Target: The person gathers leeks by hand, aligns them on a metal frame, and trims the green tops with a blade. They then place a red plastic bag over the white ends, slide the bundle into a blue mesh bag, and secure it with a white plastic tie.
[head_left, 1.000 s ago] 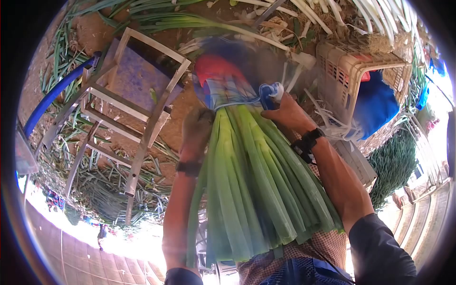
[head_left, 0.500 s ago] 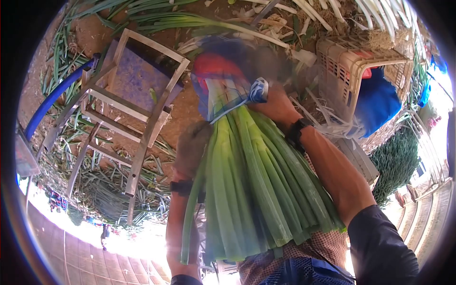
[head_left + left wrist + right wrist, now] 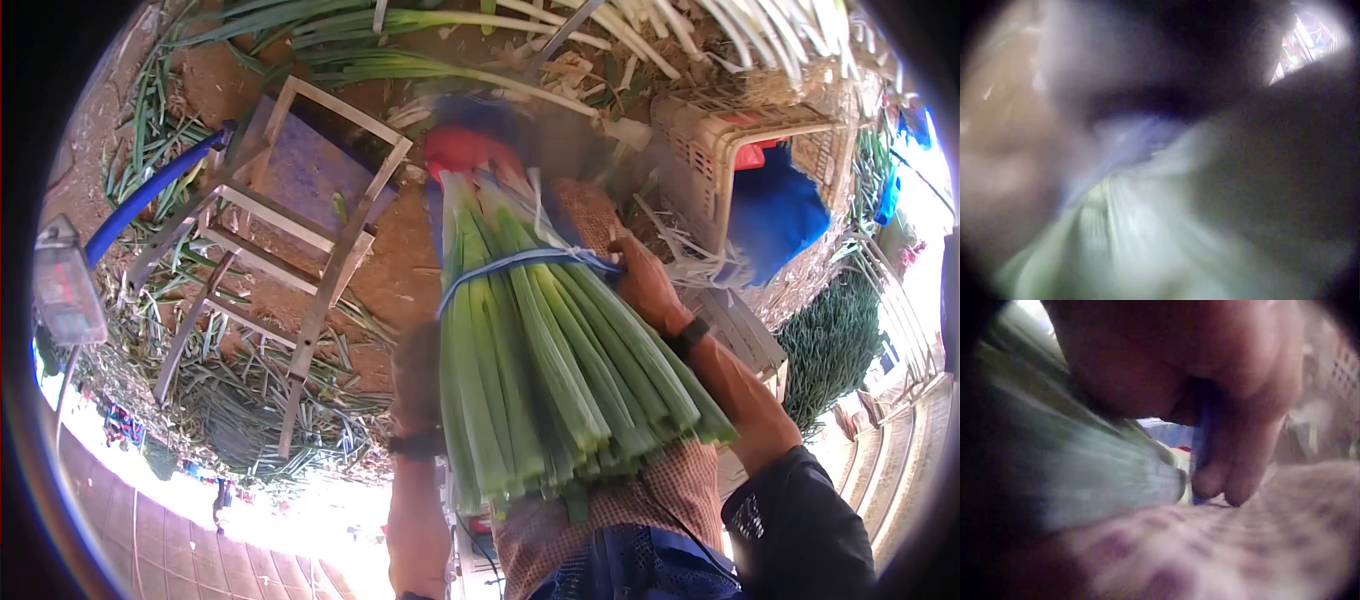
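Observation:
A thick bunch of long green onions (image 3: 560, 370) lies in front of my body, its trimmed leaf ends toward me and its pale stems away. A blue net bag (image 3: 520, 260) surrounds it, the rim drawn across the leaves like a band; red shows at the far end. My right hand (image 3: 645, 285) pinches that rim at the bunch's right side, and in the right wrist view its fingers (image 3: 1244, 462) curl round the blue strip. At the left side, my left hand (image 3: 415, 365) is blurred; the left wrist view shows it gripping the blue rim (image 3: 1141, 140) against the leaves.
A metal frame stand (image 3: 330, 240) with a blue board (image 3: 310, 160) stands at left, near a blue pipe (image 3: 150, 200). A plastic crate (image 3: 700, 150) with blue cloth (image 3: 780, 215) is at right. Loose green onions (image 3: 400, 65) cover the ground at the far side.
The blue rim has slid from the pale stems down over the leaves toward my body. Both hands have moved nearer with it, and the bunched material by my right hand has drawn out thin.

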`<action>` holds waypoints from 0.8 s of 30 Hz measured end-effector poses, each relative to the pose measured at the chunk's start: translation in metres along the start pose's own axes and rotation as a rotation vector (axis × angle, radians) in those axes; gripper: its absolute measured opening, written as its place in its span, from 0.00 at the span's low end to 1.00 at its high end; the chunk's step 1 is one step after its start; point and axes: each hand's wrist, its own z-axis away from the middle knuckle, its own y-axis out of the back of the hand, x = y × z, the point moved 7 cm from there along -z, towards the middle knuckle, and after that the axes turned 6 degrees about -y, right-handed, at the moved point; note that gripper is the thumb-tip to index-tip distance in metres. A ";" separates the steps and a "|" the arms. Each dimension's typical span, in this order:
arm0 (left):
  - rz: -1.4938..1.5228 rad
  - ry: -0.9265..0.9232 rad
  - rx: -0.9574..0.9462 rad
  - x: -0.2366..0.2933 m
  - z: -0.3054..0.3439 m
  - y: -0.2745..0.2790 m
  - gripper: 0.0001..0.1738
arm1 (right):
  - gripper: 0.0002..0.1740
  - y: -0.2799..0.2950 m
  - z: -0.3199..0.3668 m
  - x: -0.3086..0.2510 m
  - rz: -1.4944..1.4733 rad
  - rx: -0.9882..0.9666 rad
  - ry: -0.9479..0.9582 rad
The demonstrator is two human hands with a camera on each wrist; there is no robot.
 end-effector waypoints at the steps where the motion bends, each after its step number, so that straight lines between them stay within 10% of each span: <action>1: 0.029 -0.054 0.036 0.012 0.015 0.008 0.06 | 0.30 0.010 0.021 -0.007 -0.020 0.029 0.027; 5: 0.407 0.266 0.089 0.017 0.077 0.036 0.11 | 0.32 0.051 0.102 -0.054 -0.028 0.106 0.082; 8: 0.163 0.134 0.259 0.092 0.077 0.130 0.10 | 0.31 0.083 0.173 -0.093 0.020 0.182 0.141; 11: 1.139 0.706 0.341 0.103 0.114 0.153 0.07 | 0.30 0.097 0.222 -0.115 0.064 0.205 0.265; 14: 0.713 0.425 0.235 0.116 0.113 0.180 0.06 | 0.20 0.120 0.235 -0.133 0.158 0.223 0.235; 17: 0.964 0.708 0.336 0.138 0.130 0.202 0.06 | 0.14 0.141 0.279 -0.150 0.130 0.334 0.274; 24: 1.043 0.517 0.490 0.093 0.123 0.157 0.10 | 0.14 0.165 0.269 -0.140 -0.065 0.339 0.214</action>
